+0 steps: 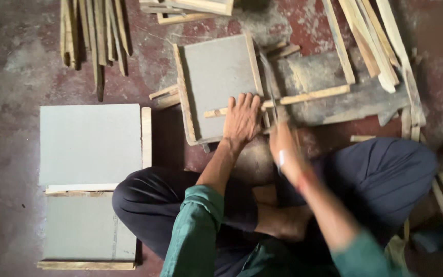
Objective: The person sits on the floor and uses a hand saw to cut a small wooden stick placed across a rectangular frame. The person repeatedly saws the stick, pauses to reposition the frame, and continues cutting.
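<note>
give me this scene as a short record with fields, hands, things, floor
left hand: left hand pressed flat on a wooden strip across a grey framed panel
right hand: right hand blurred, gripping a thin tool, kind unclear
beside the person: two grey panels
floor: red worn floor, loose wooden sticks

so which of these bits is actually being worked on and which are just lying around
In use:
- left hand, pressing on the strip
- right hand, blurred, gripping a thin tool
- strip lying across the frame
- framed grey board

Lying about:
- two grey boards at the left
- stick bundle top left
- loose slats top right
- grey slab under the strip
</note>
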